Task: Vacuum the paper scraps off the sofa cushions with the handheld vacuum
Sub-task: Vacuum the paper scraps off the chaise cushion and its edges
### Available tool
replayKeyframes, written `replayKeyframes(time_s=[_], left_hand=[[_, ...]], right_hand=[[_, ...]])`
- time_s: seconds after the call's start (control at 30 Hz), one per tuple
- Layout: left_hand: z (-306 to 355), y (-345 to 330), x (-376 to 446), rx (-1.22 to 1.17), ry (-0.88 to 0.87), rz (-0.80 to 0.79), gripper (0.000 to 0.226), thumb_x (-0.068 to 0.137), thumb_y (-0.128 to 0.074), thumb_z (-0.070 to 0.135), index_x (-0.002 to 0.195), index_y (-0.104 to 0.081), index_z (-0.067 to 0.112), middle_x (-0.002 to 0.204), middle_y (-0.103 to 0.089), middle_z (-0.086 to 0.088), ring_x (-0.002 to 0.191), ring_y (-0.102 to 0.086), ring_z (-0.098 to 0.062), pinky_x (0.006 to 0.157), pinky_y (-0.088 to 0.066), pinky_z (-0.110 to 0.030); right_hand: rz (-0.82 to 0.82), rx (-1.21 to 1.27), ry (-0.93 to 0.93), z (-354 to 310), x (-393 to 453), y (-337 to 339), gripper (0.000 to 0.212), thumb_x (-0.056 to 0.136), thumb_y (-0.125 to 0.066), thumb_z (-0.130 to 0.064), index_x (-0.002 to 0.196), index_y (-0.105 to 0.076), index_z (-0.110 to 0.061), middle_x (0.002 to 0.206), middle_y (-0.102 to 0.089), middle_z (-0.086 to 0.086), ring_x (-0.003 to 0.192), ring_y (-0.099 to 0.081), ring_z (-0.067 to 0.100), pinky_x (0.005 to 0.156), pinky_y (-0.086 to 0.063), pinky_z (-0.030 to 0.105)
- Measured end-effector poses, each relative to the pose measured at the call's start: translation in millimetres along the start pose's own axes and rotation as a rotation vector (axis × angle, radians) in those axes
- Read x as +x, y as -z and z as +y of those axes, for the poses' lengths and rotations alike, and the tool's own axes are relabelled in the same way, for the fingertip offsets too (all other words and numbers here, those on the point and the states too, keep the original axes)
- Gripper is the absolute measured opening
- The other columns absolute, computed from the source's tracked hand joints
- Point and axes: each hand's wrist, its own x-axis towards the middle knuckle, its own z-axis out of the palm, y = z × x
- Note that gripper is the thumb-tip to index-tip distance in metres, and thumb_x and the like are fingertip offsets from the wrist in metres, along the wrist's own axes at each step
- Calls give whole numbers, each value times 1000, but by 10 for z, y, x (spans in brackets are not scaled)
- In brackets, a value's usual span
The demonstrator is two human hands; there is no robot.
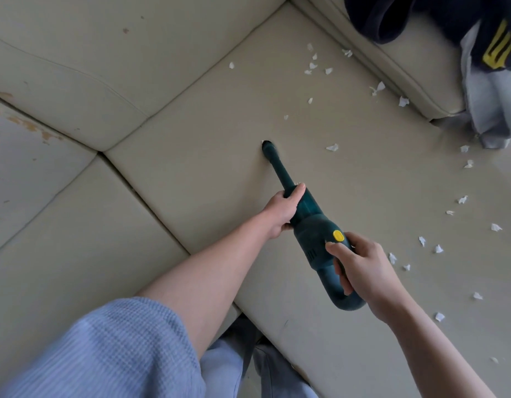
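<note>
A dark green handheld vacuum (pixel 311 222) with a yellow button lies angled across the beige sofa seat cushion (pixel 208 133). Its narrow nozzle tip (pixel 268 147) touches the cushion, with a small white scrap at its mouth. My left hand (pixel 283 209) grips the front of the vacuum body, just behind the nozzle. My right hand (pixel 360 271) holds the rear handle, thumb beside the yellow button. Several white paper scraps (pixel 331 147) lie scattered over the cushion to the right of the nozzle, from the back corner (pixel 313 66) down to the front right (pixel 439 316).
A dark blue and grey garment (pixel 489 67) with a yellow mark hangs over the sofa arm (pixel 415 70) at the top right. The sofa back cushions (pixel 84 67) run along the left. A neighbouring seat cushion (pixel 76 242) lies at left.
</note>
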Motion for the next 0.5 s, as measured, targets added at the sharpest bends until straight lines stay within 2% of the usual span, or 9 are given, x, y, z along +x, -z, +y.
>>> replayKeyframes(time_s=[0.07, 0.17, 0.33, 0.5], left_hand=[[-22, -44, 28, -28, 2, 9, 51, 99, -57, 58, 129, -58, 17, 124, -72, -9, 100, -71, -23, 91, -59, -44], [-7, -36, 12, -84, 7, 32, 48, 99, -60, 55, 129, -60, 17, 120, -73, -8, 100, -71, -23, 81, -61, -38], [223, 28, -6, -64, -25, 125, 51, 99, -58, 57, 129, -60, 16, 119, -74, -8, 106, -73, -27, 90, -62, -42], [407, -38, 85, -42, -32, 158, 52, 99, -57, 57, 129, -60, 14, 119, -74, -8, 107, -73, -27, 89, -62, -42]], right_hand=[[-12, -3, 5, 15, 30, 50, 19, 92, -58, -16, 83, -56, 1, 49, -54, 2, 34, -41, 20, 50, -38, 28], [-32, -9, 35, -17, 38, 49, 18, 90, -58, -17, 86, -57, 0, 50, -56, 5, 32, -44, 19, 48, -41, 28], [-52, 1, 65, -147, 187, -53, 15, 89, -56, -20, 85, -56, -5, 65, -61, 11, 37, -50, 22, 43, -42, 27], [-58, -8, 89, -266, 361, 98, 14, 89, -55, -19, 78, -52, -10, 62, -59, 9, 35, -47, 21, 43, -40, 25]])
